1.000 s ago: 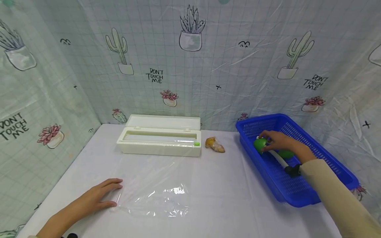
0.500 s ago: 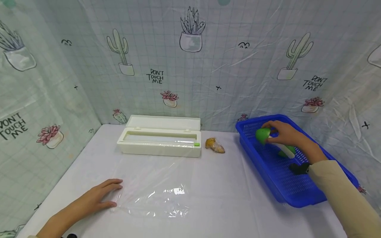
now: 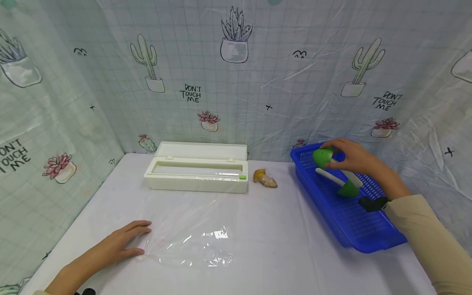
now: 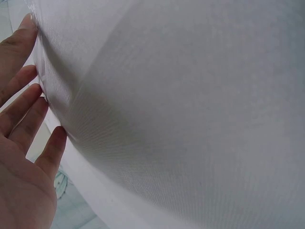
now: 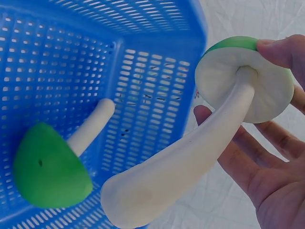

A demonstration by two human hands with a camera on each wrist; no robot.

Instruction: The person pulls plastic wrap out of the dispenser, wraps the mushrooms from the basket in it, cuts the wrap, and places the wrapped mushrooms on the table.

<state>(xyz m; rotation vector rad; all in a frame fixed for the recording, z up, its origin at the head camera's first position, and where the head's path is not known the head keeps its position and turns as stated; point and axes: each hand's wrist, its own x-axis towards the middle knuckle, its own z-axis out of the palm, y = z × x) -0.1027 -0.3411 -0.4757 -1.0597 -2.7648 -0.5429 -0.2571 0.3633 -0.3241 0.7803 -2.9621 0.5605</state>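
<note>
My right hand holds a green-capped toy mushroom by its cap, above the far end of the blue basket. In the right wrist view its thick white stem slants down over the basket's wall, thumb on the cap's edge. A second green-capped mushroom lies inside the basket. My left hand rests with extended fingers at the left edge of a sheet of clear plastic wrap spread on the table. The left wrist view shows its fingertips against the white surface.
A white wrap dispenser box with its lid raised stands at the back, a green slider at its right end. Right of it lies a small yellow-brown mushroom-shaped thing in clear film. Printed sheets enclose the table.
My right hand has lifted the green-capped mushroom up from inside the basket. The second mushroom has shifted and shows more fully, cap towards me. My left hand stays in place.
</note>
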